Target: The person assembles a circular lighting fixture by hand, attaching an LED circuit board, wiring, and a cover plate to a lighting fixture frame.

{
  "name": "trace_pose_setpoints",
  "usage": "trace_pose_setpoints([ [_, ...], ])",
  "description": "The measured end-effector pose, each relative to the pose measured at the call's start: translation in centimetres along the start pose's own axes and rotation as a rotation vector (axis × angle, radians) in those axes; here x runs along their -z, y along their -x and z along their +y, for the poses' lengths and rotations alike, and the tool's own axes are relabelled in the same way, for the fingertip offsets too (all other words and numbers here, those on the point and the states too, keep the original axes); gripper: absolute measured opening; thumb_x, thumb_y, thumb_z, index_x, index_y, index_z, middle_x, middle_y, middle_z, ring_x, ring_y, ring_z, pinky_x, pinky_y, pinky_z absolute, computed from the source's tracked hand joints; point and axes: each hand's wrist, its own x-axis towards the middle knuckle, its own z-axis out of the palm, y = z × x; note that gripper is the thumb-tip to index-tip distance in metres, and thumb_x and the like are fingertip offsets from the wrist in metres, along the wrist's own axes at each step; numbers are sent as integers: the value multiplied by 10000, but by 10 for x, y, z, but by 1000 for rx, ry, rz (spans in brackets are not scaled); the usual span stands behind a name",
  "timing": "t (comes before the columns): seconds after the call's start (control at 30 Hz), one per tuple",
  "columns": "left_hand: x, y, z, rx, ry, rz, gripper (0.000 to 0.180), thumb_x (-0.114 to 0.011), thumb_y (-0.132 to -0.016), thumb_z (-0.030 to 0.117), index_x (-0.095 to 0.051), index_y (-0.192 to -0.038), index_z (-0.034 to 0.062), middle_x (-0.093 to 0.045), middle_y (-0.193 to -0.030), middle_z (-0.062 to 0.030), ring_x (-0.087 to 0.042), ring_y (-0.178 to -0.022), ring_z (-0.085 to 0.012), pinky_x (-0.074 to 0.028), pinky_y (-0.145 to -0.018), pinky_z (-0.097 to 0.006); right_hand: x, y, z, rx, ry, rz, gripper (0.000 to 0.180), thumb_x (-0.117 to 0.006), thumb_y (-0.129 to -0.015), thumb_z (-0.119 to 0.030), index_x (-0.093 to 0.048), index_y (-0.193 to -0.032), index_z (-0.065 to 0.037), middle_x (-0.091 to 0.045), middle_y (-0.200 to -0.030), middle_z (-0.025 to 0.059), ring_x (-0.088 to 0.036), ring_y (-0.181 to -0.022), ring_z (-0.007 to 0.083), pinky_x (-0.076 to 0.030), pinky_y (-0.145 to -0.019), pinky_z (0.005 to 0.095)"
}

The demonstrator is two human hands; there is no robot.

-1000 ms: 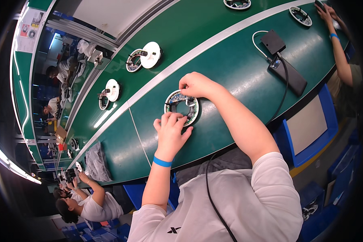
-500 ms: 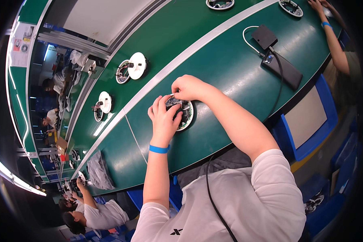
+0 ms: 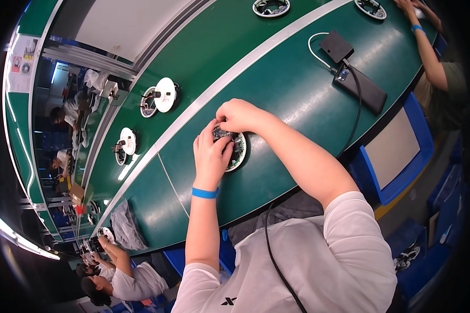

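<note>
Left hand (image 3: 208, 159), head view: fingers curled over the left side of a ring-shaped unit (image 3: 241, 155), gripping its rim. Right hand (image 3: 238, 116): fingers bent and bunched at the unit's far edge; what lies between the fingertips is hidden. The unit rests on a green bench (image 3: 292, 94), beneath both hands. To its right and farther off are a black box (image 3: 337, 46) and a dark oblong device (image 3: 360, 87); to its left and beyond, two white discs (image 3: 165, 95); to its left and nearer, a grey plastic bag (image 3: 126, 225).
</note>
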Motion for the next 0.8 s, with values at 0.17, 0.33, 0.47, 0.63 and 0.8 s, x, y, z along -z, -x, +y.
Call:
trace_pose_setpoints([
  [0.17,-9,-3,1,106,-36,1,147,-806,-786,176,-808,-922,120,-570,-1456,-151,-565,-1285,-329,-448,-1033,-466,4,0,4,-25,-51,-7,182,-700,-786,-137,-758,-887,3,-728,-803,195,-718,-749,320,-568,-710,403],
  [0.33,-14,-8,-3,201,-7,-14,123,-810,-770,175,-817,-880,120,-612,-1408,-151,-592,-1256,-335,-490,-997,-453,7,-3,7,-23,-62,-10,191,-699,-771,-141,-754,-875,10,-719,-778,195,-710,-724,307,-563,-690,399],
  [0.47,-18,-13,-1,324,13,-42,102,-802,-751,202,-786,-804,116,-635,-1364,-132,-583,-1252,-323,-458,-1014,-474,5,-7,14,8,-50,-9,198,-701,-763,-149,-755,-873,7,-718,-773,194,-706,-718,306,-560,-682,395],
  [0.63,-25,-22,9,349,-50,-35,164,-792,-764,209,-697,-798,80,-640,-1326,-120,-591,-1222,-332,-431,-1039,-501,9,-7,22,-19,-51,-32,200,-705,-763,-162,-757,-866,1,-718,-771,191,-706,-718,306,-560,-680,396],
  [0.8,-26,-17,5,284,-59,270,212,-775,-774,117,-615,-899,55,-635,-1251,-210,-634,-1101,-414,-500,-929,-495,14,-13,46,81,-112,47,189,-708,-799,-179,-758,-864,-9,-711,-738,172,-697,-678,258,-548,-649,376],
])
